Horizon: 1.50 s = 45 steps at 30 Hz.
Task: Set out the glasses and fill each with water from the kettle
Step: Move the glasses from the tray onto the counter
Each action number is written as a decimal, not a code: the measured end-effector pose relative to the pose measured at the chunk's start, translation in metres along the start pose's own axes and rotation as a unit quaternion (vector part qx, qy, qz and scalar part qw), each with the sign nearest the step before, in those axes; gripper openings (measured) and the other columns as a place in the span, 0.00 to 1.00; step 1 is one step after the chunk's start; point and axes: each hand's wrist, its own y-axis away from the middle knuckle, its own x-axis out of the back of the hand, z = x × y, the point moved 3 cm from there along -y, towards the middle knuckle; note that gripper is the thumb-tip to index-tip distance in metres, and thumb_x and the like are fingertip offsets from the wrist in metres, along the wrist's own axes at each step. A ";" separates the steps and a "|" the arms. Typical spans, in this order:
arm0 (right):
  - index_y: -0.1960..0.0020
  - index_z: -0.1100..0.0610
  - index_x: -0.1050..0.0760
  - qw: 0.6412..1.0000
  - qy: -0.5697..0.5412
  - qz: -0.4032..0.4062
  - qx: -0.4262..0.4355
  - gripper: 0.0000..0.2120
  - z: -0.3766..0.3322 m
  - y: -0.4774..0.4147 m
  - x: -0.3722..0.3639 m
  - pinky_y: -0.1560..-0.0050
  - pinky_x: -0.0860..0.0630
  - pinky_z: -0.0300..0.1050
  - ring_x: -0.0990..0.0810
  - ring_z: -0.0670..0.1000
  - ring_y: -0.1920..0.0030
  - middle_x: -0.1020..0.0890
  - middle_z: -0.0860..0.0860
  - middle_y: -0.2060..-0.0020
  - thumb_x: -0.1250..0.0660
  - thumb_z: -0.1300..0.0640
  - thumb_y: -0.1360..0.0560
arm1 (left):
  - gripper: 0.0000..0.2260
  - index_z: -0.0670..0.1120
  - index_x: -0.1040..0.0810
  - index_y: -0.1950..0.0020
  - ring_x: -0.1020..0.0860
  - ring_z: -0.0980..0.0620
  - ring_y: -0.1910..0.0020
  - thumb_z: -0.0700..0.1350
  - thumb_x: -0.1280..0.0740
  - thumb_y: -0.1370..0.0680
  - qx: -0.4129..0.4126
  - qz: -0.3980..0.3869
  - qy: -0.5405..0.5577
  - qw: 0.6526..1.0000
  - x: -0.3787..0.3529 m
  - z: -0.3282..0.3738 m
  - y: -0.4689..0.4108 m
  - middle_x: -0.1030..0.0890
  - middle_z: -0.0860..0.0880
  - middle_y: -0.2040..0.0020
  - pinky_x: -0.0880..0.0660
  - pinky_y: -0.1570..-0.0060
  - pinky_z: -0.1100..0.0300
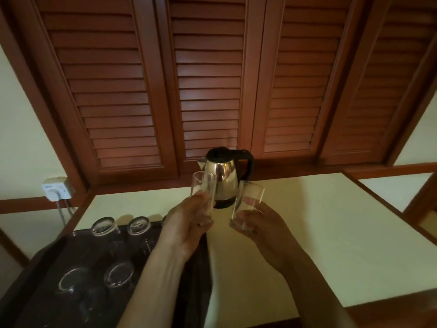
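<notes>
Just beyond tray [71,245] corner, left hand [189,223] holds glass [203,188].

Steel-and-black kettle [221,178], black tray [78,261], cream counter [319,233]

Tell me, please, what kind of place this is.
Probably a hotel or guest room drinks corner: an electric kettle on a cream counter, spare glasses on a dark tray, louvred wooden shutters behind.

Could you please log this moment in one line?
left hand: grips left glass; right hand: grips right glass; kettle: untouched behind; tray: more glasses
</notes>
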 end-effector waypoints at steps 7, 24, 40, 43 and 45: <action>0.38 0.41 0.24 0.952 0.292 0.046 0.074 0.25 -0.012 -0.002 0.091 0.45 0.19 0.40 0.14 0.51 0.42 0.13 0.52 0.46 0.15 0.59 0.25 | 0.22 0.47 0.18 0.36 0.15 0.52 0.48 0.32 0.24 0.28 -0.178 0.045 -0.199 0.963 -0.057 -0.038 -0.018 0.12 0.50 0.48 0.19 0.45 0.59; 0.36 0.49 0.25 0.877 0.430 0.185 0.108 0.30 -0.031 0.017 0.322 0.48 0.18 0.40 0.18 0.37 0.56 0.20 0.30 0.57 0.14 0.51 0.32 | 0.30 0.51 0.24 0.37 0.19 0.58 0.48 0.41 0.17 0.36 -0.158 -0.018 -0.414 0.896 -0.208 -0.211 -0.113 0.20 0.58 0.44 0.16 0.49 0.57; 0.31 0.30 0.31 0.879 0.445 0.153 0.078 0.39 -0.006 0.027 0.362 0.55 0.26 0.18 0.15 0.38 0.54 0.14 0.31 0.54 0.15 0.53 0.33 | 0.32 0.54 0.22 0.35 0.15 0.58 0.48 0.32 0.21 0.35 -0.140 -0.112 -0.438 0.881 -0.251 -0.265 -0.176 0.16 0.55 0.42 0.19 0.51 0.65; 0.24 0.45 0.29 0.870 0.468 0.135 0.077 0.40 -0.003 0.023 0.358 0.51 0.28 0.19 0.12 0.48 0.45 0.16 0.35 0.46 0.17 0.48 0.33 | 0.33 0.56 0.23 0.34 0.16 0.57 0.45 0.35 0.19 0.35 -0.138 -0.127 -0.440 0.878 -0.257 -0.270 -0.182 0.16 0.56 0.41 0.18 0.47 0.63; 0.22 0.49 0.30 0.869 0.470 0.129 0.083 0.41 -0.006 0.019 0.354 0.44 0.26 0.27 0.13 0.51 0.39 0.17 0.38 0.41 0.15 0.51 0.30 | 0.34 0.58 0.23 0.34 0.17 0.58 0.45 0.36 0.18 0.35 -0.141 -0.129 -0.444 0.875 -0.258 -0.274 -0.184 0.16 0.57 0.42 0.19 0.47 0.64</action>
